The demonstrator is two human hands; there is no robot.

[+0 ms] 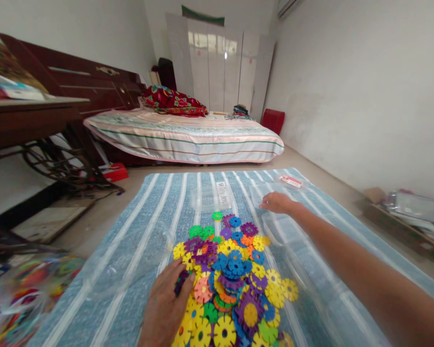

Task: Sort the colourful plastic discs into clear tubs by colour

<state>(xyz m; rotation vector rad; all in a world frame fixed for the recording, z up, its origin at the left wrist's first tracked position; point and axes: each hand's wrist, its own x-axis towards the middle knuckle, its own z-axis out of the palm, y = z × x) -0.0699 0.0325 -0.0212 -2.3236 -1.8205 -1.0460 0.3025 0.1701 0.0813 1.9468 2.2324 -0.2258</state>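
Looking at a home bedroom, not a workplace. A made bed (188,137) with a striped sheet is taking up the middle, and a red floral quilt (173,101) is lying bunched at its head end, near a dark wooden headboard (87,79). A glossy white wardrobe (220,72) is filling the far wall, and an air conditioner (287,6) is hanging high on the right. An old treadle sewing-machine stand (39,108) is standing on the left. A blue striped mat (137,226) is covering the bare floor, with a pile of bright plastic toy discs (231,279) sitting on it. Household clutter (405,214) is lying along the right wall.
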